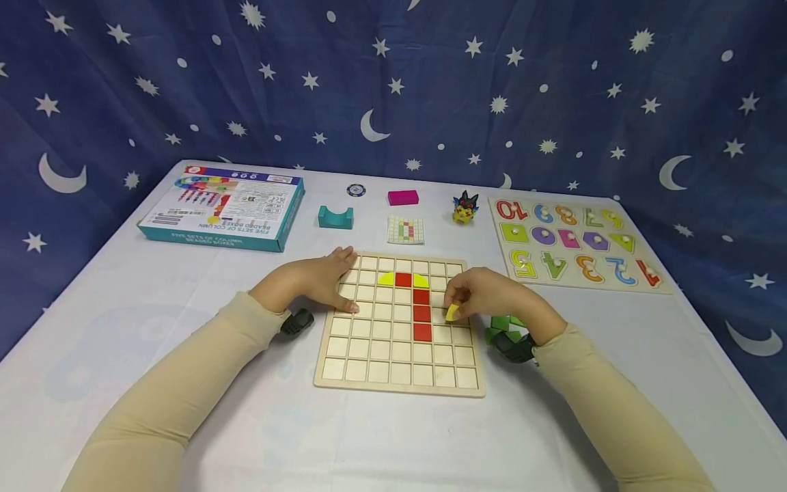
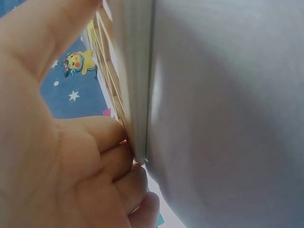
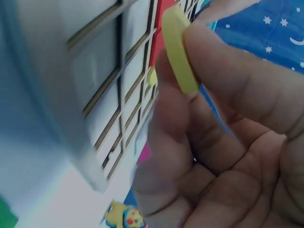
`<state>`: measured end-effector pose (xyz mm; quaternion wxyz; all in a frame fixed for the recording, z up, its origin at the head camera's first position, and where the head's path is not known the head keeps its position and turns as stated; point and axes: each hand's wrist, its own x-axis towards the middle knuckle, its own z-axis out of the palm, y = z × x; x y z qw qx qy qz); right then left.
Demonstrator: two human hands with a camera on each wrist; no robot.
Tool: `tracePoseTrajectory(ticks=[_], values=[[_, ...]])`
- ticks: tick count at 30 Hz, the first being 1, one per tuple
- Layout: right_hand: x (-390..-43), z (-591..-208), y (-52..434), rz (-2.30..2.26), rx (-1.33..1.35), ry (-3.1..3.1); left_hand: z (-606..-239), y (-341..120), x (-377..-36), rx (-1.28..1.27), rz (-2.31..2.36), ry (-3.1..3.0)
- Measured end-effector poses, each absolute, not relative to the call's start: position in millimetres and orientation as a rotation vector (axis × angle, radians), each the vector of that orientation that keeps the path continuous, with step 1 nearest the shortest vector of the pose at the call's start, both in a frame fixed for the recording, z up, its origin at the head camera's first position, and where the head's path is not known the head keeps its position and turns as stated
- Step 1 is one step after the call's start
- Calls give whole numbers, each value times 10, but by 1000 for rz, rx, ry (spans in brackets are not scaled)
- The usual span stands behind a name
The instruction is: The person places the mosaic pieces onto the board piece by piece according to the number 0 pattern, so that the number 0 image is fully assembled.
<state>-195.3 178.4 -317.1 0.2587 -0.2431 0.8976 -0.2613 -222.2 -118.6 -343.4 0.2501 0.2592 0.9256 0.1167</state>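
Note:
A wooden grid board (image 1: 381, 350) lies in the middle of the table. Two yellow quarter-round tiles (image 1: 386, 279) flank a red square tile (image 1: 403, 279) in its second row from the back. Several more red tiles (image 1: 421, 314) form a column toward the front. My left hand (image 1: 320, 279) rests on the board's left edge; in the left wrist view its fingers (image 2: 118, 161) touch the rim. Over the board's right side, my right hand (image 1: 486, 294) pinches a yellow tile (image 3: 178, 50) between thumb and fingers, held off the grid.
Green tiles (image 1: 501, 322) lie partly hidden by the right wrist. Behind the board are a pattern card (image 1: 406, 230), a teal arch block (image 1: 335, 217), a magenta block (image 1: 402, 197), a poker chip (image 1: 356, 190) and a small figurine (image 1: 465, 208). A box (image 1: 224, 208) stands left, a number puzzle (image 1: 578, 242) right.

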Motion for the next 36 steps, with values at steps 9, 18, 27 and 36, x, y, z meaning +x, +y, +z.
tracePoseTrajectory(ticks=[9,18,27,36], values=[[-1865,-3196,1581,-697,-775,2369,-3430,-1186,-2224,716,319,2516],[-1783,-3232,1435,-615,-845,2318,-3418,-1189,-2219,714,318,2516],[-1710,-3278,1330,-557,-894,2337,-3418,-1195,-2218,714,323,2517],[-1620,-3273,1265,-531,-835,2417,-3434,-1197,-2226,724,330,2517]])
